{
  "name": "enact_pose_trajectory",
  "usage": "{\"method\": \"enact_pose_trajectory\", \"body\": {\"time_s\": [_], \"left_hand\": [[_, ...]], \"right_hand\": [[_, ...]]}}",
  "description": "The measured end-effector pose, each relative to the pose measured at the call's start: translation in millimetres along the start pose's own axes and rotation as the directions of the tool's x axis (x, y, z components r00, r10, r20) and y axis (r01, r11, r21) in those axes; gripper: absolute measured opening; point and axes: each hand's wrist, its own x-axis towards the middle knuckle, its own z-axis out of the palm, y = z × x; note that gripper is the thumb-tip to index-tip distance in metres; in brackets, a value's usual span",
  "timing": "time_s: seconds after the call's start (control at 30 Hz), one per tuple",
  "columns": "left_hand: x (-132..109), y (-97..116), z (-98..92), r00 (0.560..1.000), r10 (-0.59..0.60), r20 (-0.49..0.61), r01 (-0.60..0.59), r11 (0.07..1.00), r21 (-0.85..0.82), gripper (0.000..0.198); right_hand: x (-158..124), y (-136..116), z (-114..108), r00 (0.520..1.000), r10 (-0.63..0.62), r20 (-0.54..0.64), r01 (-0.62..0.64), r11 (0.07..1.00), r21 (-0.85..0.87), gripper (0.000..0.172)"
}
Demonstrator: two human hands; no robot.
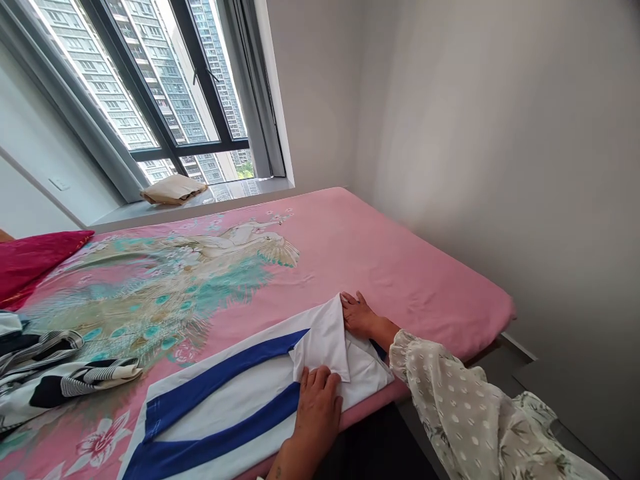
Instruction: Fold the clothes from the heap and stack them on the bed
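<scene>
A white garment with blue stripes (235,400) lies flat on the near edge of a pink bed (400,267). One white corner of it (325,343) is folded back over the rest. My left hand (317,403) lies flat on the garment just below that fold, fingers stretched out. My right hand (359,315) rests at the tip of the folded corner, fingers spread flat on the cloth and sheet. The right arm wears a sheer dotted cream sleeve (450,393).
The pink sheet carries a peacock print (190,280). Black-and-white striped cloth (55,373) is heaped at the left, a red pillow (35,257) behind it. A tan bundle (173,189) sits on the windowsill. A grey wall runs along the bed's right side.
</scene>
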Motion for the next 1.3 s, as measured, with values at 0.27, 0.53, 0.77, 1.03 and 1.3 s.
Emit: {"method": "enact_pose_trajectory", "body": {"time_s": [0.27,0.53,0.77,1.03,1.3], "left_hand": [[1,-4,-8.1,0.994,0.077,-0.077,-0.082,0.994,-0.066,0.027],[48,-74,-38.9,0.970,-0.102,-0.221,0.083,0.992,-0.094,0.036],[58,-103,-32.7,0.952,-0.306,0.004,0.306,0.952,-0.002,0.041],[63,-100,-30.9,0.941,-0.331,0.069,0.332,0.943,-0.005,0.052],[61,-104,-26.3,0.939,-0.333,0.087,0.338,0.939,-0.056,0.051]], "right_hand": [[2,-1,-19,0.924,0.310,-0.222,-0.313,0.950,0.024,0.047],[24,-13,-15,0.881,0.438,-0.181,-0.438,0.898,0.039,0.038],[12,-17,-17,0.891,0.365,-0.270,-0.367,0.929,0.042,0.031],[23,-60,15,0.990,0.140,-0.010,-0.140,0.990,-0.002,0.061],[13,-31,1,0.980,0.187,-0.071,-0.189,0.982,-0.021,0.058]]}}
